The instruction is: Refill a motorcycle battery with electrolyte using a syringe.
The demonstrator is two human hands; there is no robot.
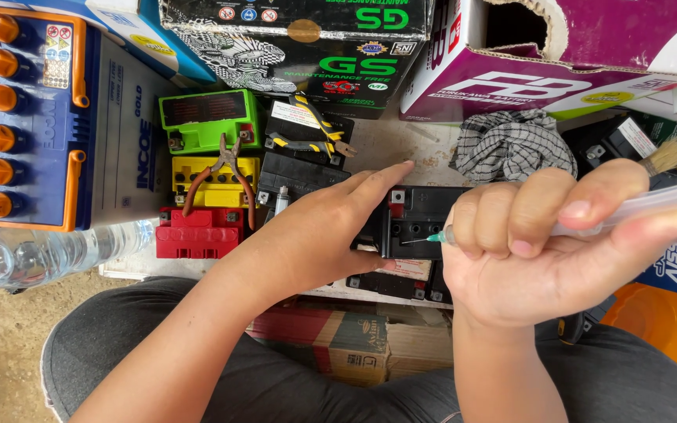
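My left hand [319, 227] rests on the left side of a small black battery [421, 223], steadying it, with the index finger stretched along its top edge. My right hand [534, 251] is closed around a clear plastic syringe [652, 202]. The syringe's needle, with a green hub [432, 237], points left over the holes in the battery's top. The needle tip is at or just above the battery surface; I cannot tell whether it touches.
Green [207, 117], yellow [215, 184] and red [197, 233] small batteries lie at left, with orange-handled pliers [225, 172] on them. A large blue-and-white battery [48, 110], a water bottle [48, 251], a checked cloth [511, 145], a brush [664, 157] and cardboard boxes [511, 78] surround them.
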